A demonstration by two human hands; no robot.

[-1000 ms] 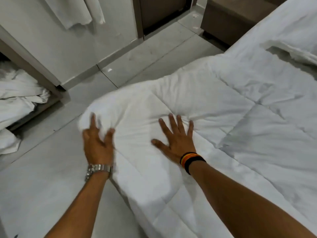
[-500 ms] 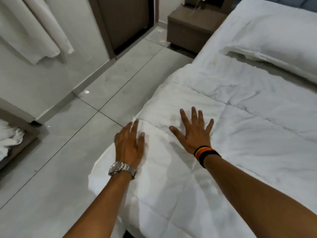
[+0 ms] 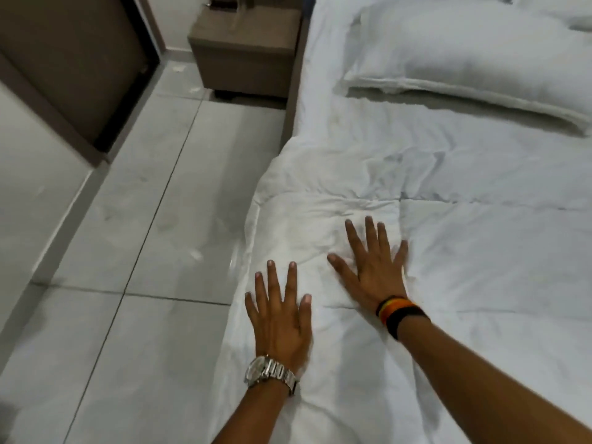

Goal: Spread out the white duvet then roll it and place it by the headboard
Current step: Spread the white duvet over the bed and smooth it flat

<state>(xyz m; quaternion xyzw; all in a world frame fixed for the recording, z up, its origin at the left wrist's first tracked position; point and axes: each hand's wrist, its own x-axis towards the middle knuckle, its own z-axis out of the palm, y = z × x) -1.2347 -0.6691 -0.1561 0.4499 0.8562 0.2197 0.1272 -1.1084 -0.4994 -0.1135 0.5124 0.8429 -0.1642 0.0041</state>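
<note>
The white quilted duvet (image 3: 464, 251) lies spread over the bed and hangs over its left edge toward the floor. My left hand (image 3: 280, 312), with a metal watch on the wrist, lies flat with fingers apart on the duvet near that edge. My right hand (image 3: 373, 264), with a striped wristband, presses flat with fingers spread a little farther up the bed. Neither hand holds any fabric. The duvet's top edge is wrinkled just below a white pillow (image 3: 474, 56) at the head of the bed. The headboard is hardly in view.
A brown bedside cabinet (image 3: 243, 56) stands on the floor left of the bed's head. Pale floor tiles (image 3: 153, 251) run along the left side of the bed. A dark brown door (image 3: 64, 59) and its frame are at the upper left.
Both hands have slid along the duvet's left edge toward the head of the bed. The bunched edge now lies flatter. The view has swung up to the pillow and cabinet.
</note>
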